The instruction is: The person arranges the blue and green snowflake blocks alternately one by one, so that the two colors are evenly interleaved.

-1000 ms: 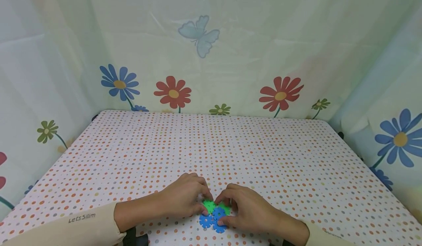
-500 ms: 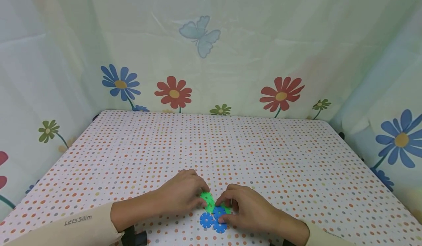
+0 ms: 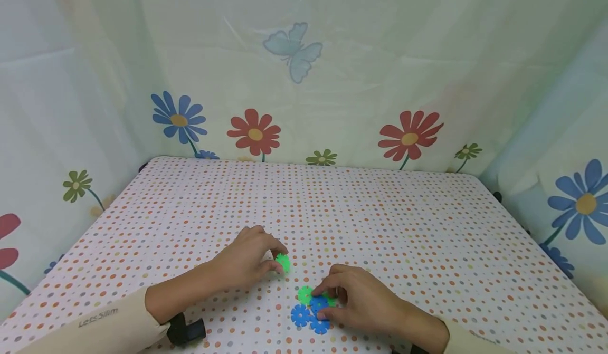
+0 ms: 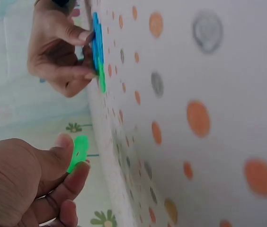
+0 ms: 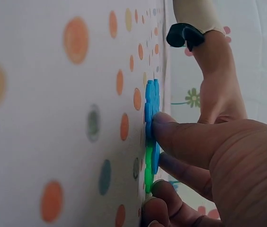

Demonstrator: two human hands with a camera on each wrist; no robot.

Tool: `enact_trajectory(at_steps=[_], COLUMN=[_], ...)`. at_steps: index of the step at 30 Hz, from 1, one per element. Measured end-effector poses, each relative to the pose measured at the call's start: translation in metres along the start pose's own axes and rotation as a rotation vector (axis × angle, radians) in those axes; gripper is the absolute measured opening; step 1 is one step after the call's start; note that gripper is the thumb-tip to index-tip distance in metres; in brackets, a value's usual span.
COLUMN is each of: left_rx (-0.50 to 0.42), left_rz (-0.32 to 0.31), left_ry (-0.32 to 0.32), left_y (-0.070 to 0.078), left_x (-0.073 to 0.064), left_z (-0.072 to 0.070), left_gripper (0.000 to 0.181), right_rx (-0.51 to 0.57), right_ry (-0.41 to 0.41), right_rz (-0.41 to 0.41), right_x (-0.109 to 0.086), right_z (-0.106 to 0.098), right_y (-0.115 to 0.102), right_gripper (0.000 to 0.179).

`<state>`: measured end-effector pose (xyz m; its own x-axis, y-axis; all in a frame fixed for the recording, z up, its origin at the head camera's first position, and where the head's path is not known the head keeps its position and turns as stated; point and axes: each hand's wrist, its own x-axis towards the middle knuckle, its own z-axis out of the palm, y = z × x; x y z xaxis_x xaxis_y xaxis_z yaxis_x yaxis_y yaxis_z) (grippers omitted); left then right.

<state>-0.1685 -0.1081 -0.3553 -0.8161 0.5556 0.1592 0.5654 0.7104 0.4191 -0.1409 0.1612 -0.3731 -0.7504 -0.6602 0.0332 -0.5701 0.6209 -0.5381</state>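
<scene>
My left hand (image 3: pixel 244 259) pinches a bright green snowflake disc (image 3: pixel 283 262) between thumb and fingers. In the left wrist view this green disc (image 4: pixel 79 153) is held up on edge, apart from the others. My right hand (image 3: pixel 363 296) grips a blue snowflake disc (image 3: pixel 319 304) lying on top of a small cluster, its thumb and fingertips at the disc's edges. Around it lie a blue disc (image 3: pixel 300 316) on the left, another blue disc (image 3: pixel 320 327) in front and a green disc (image 3: pixel 305 294) behind. A further green disc (image 3: pixel 331 301) is partly hidden by my right fingers.
The cluster lies near the front of a table (image 3: pixel 380 222) covered with a dotted cloth. A curtain (image 3: pixel 351 79) printed with flowers and a butterfly hangs behind and at both sides. Dark wrist straps, one on the left wrist (image 3: pixel 185 331), sit below the sleeves.
The left hand has lifted the green disc off the cluster and carried it back and to the left. Another green disc shows where it was. The right hand stays on the cluster.
</scene>
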Motion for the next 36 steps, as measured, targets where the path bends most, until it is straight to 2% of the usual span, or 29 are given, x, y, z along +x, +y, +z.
enact_trajectory(at_steps=[6, 15, 21, 27, 33, 36], left_rx=[-0.009, -0.143, -0.277, -0.439, -0.503, -0.522], left_rz=[-0.001, -0.087, -0.197, -0.288, -0.371, -0.381], left_ry=[0.069, 0.075, 0.065, 0.117, 0.142, 0.144], left_y=[-0.014, -0.031, -0.041, -0.05, -0.054, -0.058], left_x=[-0.003, -0.007, -0.008, -0.005, -0.006, -0.007], left_z=[-0.003, -0.007, -0.008, -0.009, -0.012, -0.014], left_gripper=[0.029, 0.028, 0.025, 0.021, 0.024, 0.025], right_rx=[0.01, 0.008, 0.008, -0.012, -0.059, -0.083], right_ry=[-0.004, -0.024, 0.027, 0.073, 0.097, 0.096], right_rz=[0.007, 0.034, -0.012, -0.03, -0.043, -0.03], right_x=[0.001, 0.002, 0.001, 0.0, 0.0, 0.0], right_z=[0.0, -0.001, 0.001, 0.001, 0.001, 0.001], right_y=[0.001, 0.0, 0.001, 0.0, -0.001, -0.001], right_gripper=[0.029, 0.033, 0.041, 0.042, 0.04, 0.036])
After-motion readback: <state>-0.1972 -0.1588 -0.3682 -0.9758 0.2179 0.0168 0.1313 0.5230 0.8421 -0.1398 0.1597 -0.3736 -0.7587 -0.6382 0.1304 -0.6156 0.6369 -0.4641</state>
